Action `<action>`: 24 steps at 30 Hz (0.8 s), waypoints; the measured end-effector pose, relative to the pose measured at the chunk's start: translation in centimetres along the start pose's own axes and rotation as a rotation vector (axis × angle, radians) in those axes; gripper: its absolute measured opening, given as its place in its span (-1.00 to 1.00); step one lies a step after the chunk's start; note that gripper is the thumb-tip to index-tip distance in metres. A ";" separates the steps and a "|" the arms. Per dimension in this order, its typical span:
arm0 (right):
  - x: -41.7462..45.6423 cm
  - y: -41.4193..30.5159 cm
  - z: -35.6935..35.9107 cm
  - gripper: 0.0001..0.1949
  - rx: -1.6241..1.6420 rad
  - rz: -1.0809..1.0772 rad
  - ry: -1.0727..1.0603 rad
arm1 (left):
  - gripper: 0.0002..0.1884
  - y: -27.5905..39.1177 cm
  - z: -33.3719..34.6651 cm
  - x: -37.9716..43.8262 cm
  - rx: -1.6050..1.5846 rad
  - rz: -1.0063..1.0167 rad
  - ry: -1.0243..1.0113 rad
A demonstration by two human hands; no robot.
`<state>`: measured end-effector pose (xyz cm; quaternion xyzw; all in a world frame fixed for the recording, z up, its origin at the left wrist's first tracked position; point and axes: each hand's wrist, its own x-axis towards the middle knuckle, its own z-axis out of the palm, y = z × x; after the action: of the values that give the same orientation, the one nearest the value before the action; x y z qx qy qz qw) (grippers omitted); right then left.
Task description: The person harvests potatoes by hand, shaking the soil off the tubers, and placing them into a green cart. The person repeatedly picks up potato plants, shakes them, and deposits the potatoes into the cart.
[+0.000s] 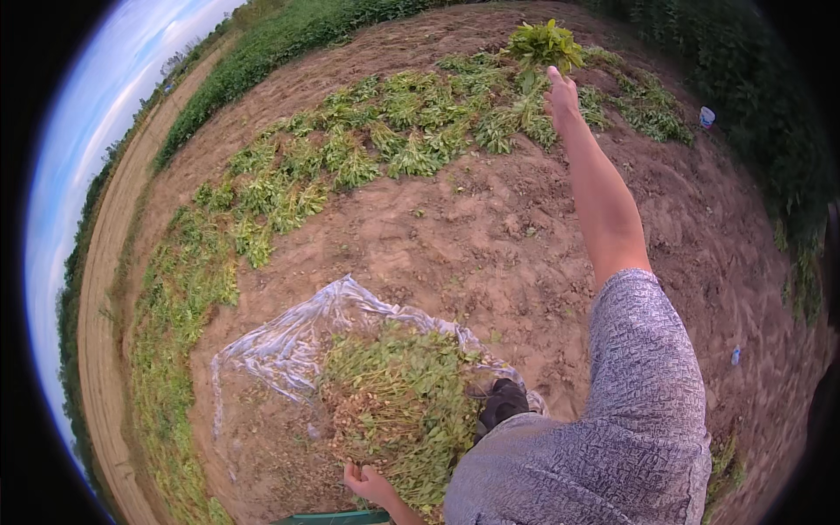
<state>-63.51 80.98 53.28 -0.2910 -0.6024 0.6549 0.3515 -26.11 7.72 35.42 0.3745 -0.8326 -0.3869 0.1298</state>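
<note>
My right arm reaches far out toward the top of the head view. A bunch of green leafy plants (543,47) appears right at the fingertips of my right hand (562,98); whether the fingers grip it or it is loose in front of them cannot be made out. Low in the view, my left hand (369,485) has loosely bent fingers set apart, with nothing visible in them. It is nearest to a heap of pulled peanut plants (420,374), whose pods (357,417) face the left side. Just below that hand shows the rim of a green container (335,518), mostly cut off.
A crumpled translucent plastic sheet (348,302) lies under and around the heap. My dark-clad leg (502,403) is beside it. Uprooted plants (354,157) lie in a curved band across bare soil (420,230). A white tub (707,117) and a small bottle (735,356) are at right.
</note>
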 end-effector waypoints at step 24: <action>-45.5 36.8 -7.3 -0.60 -1.271 0.297 -1.341 | -0.61 -9.6 -3.6 -7.4 0.043 -0.172 0.147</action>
<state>-35.17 47.37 14.05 -0.0642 -0.8811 0.2718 -0.3816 -14.17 7.03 31.27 0.4746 -0.7936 -0.3503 0.1487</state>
